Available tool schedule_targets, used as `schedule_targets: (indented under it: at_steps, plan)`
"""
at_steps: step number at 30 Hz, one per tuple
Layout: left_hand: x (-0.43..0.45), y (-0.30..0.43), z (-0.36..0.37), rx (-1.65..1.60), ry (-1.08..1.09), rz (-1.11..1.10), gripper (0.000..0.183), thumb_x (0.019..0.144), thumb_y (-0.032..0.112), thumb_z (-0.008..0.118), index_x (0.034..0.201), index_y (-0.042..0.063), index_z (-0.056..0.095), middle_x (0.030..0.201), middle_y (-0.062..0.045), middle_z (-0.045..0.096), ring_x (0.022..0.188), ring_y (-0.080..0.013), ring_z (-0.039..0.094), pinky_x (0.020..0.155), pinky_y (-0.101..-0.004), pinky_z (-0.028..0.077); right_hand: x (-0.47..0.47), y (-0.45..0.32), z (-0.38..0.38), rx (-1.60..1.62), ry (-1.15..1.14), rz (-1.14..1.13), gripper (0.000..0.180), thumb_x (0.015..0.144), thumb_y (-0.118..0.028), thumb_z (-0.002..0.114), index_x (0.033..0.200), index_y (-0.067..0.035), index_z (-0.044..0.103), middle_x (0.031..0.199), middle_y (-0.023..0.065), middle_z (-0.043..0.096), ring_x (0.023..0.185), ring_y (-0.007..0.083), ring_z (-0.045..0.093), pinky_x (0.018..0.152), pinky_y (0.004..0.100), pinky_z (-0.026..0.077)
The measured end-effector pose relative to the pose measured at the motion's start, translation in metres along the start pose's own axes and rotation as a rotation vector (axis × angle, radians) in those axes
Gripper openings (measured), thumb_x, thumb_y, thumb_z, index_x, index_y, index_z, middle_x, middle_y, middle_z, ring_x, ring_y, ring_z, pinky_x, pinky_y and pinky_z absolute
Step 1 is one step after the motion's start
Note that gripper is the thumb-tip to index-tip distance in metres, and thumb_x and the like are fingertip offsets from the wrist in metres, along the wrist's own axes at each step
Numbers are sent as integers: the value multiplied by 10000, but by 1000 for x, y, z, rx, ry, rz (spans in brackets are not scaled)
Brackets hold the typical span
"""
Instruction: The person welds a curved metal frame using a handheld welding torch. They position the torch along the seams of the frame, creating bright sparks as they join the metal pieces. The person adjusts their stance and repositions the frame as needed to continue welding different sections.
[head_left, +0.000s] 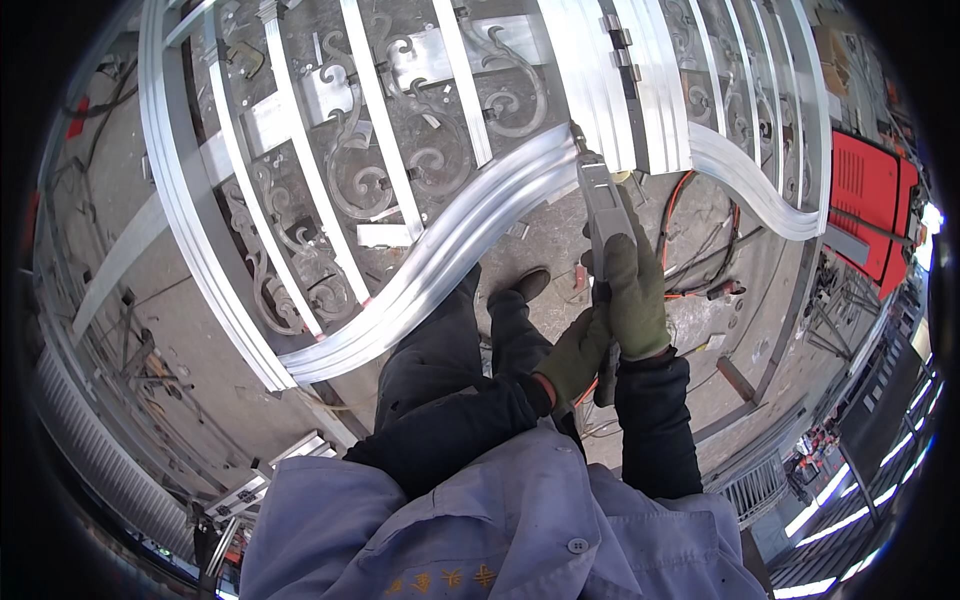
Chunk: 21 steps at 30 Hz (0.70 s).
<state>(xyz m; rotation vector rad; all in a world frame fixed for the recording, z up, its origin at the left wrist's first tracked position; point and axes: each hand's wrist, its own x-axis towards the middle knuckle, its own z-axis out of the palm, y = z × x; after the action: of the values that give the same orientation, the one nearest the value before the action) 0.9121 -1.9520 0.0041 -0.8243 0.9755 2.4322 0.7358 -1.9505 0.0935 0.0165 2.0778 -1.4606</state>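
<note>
My right hand (637, 292), in an olive-green work glove, is wrapped around the grey body of what looks like a hand-held welding gun (602, 196). My left hand (574, 356), gloved the same way, grips its dark rear part lower down. The gun's narrow dark tip lies at the corner where a curved, ribbed aluminium rail (450, 247) meets a wide aluminium upright (592, 82) of a gate-like frame. Contact at the tip cannot be made out. Dark hinges (621, 56) join this upright to a second upright (666, 97).
Thin aluminium bars (382, 112) and grey scrollwork (450, 165) fill the frame. Orange and black cables (664, 225) lie on the concrete floor (540, 330). A red machine (870, 202) stands at the right. An aluminium assembly (240, 495) is at the lower left, and a steel bar (735, 379) at the right.
</note>
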Motion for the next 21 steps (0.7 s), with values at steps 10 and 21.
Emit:
schedule_targets:
  at_steps: [10, 21]
  plan:
    - [-7, 38, 12, -51, 49, -85, 440, 1323, 233, 492, 1677, -11, 585, 1414, -44, 750, 1379, -111, 685, 1243, -257, 540, 0, -6, 3, -31, 31, 62, 940, 1155, -671, 739, 1816, -43, 510, 1053, 35, 709, 940, 110, 643, 789, 293, 537]
    - [-12, 42, 9, 85, -13, -73, 673, 1308, 525, 462, 1732, 6, 526, 1433, -113, 774, 1219, -188, 758, 1092, -350, 608, -3, -9, 4, -76, 31, 64, 781, 1190, -596, 711, 1739, -56, 584, 1092, 46, 742, 919, 100, 650, 768, 303, 543]
